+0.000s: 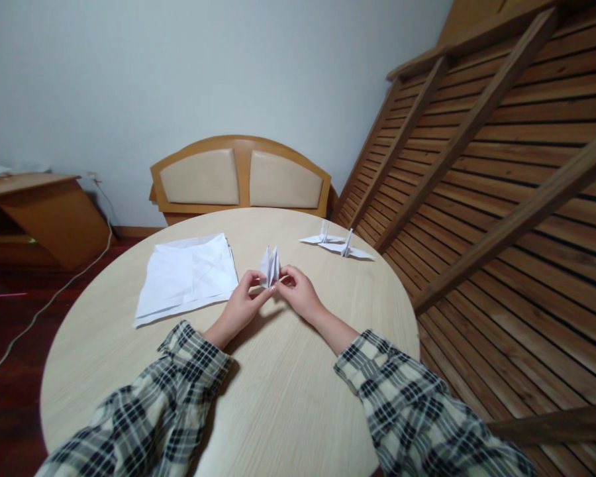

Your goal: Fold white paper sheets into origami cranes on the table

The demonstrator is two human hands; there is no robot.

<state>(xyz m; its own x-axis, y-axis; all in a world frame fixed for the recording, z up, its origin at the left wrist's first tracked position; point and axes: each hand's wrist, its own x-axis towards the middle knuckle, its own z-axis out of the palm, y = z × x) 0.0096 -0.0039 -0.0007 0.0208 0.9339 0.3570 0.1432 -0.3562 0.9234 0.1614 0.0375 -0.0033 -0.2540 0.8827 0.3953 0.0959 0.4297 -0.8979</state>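
A small, partly folded white paper piece (270, 265) stands upright over the middle of the round table (258, 397). My left hand (242, 306) pinches its lower left side and my right hand (300, 293) pinches its lower right side. Both hands are closed on the paper, fingertips almost meeting below it. Both arms wear plaid sleeves.
A stack of white paper sheets (187, 275) lies left of my hands. Two finished paper cranes (322, 236) (346, 248) sit at the table's far right. A chair back (241, 177) stands beyond the table, a slatted wooden frame (501, 165) leans at the right, a low desk (40, 212) at the left.
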